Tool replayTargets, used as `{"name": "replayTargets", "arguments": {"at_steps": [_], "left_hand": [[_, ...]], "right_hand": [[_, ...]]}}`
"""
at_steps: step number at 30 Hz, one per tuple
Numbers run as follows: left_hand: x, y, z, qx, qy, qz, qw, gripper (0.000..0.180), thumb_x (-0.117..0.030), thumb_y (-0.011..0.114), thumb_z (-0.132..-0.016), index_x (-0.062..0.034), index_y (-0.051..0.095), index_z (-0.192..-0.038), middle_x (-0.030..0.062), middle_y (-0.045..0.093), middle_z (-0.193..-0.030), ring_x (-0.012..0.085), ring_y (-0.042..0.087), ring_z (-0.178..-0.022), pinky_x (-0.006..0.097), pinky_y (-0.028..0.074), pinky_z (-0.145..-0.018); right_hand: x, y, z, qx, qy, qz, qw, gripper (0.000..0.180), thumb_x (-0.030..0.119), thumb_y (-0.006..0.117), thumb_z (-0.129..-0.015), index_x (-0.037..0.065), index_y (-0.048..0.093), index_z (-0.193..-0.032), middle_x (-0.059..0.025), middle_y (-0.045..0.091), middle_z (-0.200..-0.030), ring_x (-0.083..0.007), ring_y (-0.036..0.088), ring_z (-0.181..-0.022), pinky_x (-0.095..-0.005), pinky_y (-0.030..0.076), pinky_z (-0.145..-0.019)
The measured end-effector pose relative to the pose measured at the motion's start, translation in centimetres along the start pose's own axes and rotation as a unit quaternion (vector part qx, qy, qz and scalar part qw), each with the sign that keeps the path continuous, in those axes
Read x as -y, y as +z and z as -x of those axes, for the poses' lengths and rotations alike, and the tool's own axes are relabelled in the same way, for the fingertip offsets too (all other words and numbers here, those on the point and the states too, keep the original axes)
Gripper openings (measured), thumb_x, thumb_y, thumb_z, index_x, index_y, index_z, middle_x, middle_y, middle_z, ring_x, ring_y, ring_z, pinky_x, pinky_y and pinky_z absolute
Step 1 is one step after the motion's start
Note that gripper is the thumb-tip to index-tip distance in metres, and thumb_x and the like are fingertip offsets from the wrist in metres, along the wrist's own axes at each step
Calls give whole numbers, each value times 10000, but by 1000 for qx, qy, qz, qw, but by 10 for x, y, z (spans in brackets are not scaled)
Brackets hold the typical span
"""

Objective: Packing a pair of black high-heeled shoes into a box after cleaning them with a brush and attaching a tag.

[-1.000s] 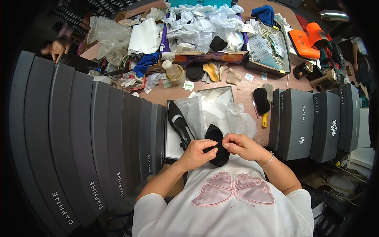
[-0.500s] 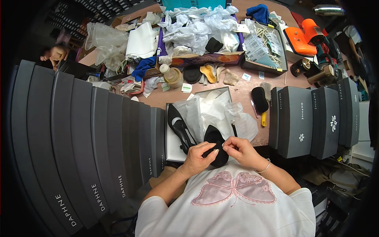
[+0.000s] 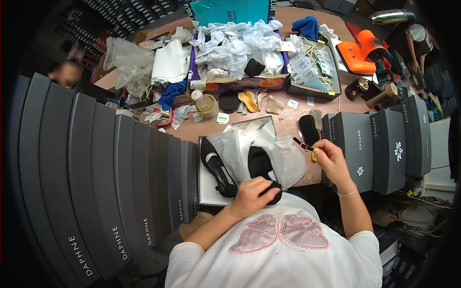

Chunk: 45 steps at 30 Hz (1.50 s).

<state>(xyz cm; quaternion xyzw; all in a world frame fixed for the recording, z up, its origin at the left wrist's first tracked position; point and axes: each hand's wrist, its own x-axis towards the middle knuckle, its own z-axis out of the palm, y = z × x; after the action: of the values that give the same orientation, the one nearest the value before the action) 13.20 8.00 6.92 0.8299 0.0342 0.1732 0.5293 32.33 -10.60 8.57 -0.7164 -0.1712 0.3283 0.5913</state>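
My left hand (image 3: 253, 193) grips the heel end of a black shoe (image 3: 260, 166) that lies over white tissue paper in an open shoe box (image 3: 206, 192). A second black heeled shoe (image 3: 216, 166) rests on its side in the left part of that box. My right hand (image 3: 329, 157) is raised to the right of the box and pinches a small thin dark piece (image 3: 302, 144) between the fingertips. A black shoe brush (image 3: 309, 130) lies on the table just beyond that hand.
Rows of dark grey shoe boxes stand at my left (image 3: 110, 173) and right (image 3: 384, 144). The far table holds crumpled plastic bags (image 3: 235, 43), insoles (image 3: 249, 100), a small bottle (image 3: 207, 104), a tray of tags (image 3: 312, 67) and orange tools (image 3: 357, 50). Another person (image 3: 418, 41) stands at the far right.
My right hand has left the shoe and lifted away to the right with a small dark piece. My left hand has stayed on the shoe's heel.
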Motion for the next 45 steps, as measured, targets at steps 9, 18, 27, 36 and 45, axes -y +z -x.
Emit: {"name": "replayTargets", "arguments": {"at_steps": [9,18,27,36,45], "left_hand": [[29,7,17,27,-129,15,991,448,-154,732,-803,12,590,-1194,166,637,-1138,266,602,-1094,337,458,-940],[38,22,16,150,-301,419,844,273,-124,556,-962,22,585,-1191,22,618,-846,55,547,-713,203,466,-679],[58,35,40,156,-336,276,887,245,-112,572,-946,61,619,-1114,50,651,-829,94,596,-713,230,498,-677],[39,48,44,29,-295,167,940,338,-50,613,-894,1,537,-1220,102,668,-985,133,652,-857,255,523,-757],[88,33,62,208,-134,-404,880,411,-170,731,-750,-60,629,-1133,191,435,-1375,396,255,-1380,628,178,-1091]], "right_hand": [[-14,37,-2,56,93,-276,955,191,158,538,-963,67,522,-1131,-14,474,-711,-110,430,-575,-255,368,-540],[-14,67,-3,-83,-16,-504,860,249,130,494,-974,110,464,-1220,-6,459,-795,-106,411,-662,-268,371,-608],[-77,11,14,-235,-164,426,858,627,157,678,-856,-6,379,-1383,-253,519,-1256,-397,472,-1216,-433,340,-1058],[-63,49,1,354,44,207,911,241,247,544,-959,27,599,-1042,-94,636,-749,-169,624,-696,-303,492,-742],[-91,17,0,308,140,-44,940,222,209,520,-990,6,607,-1017,35,537,-731,-46,486,-643,-195,382,-545]]}}
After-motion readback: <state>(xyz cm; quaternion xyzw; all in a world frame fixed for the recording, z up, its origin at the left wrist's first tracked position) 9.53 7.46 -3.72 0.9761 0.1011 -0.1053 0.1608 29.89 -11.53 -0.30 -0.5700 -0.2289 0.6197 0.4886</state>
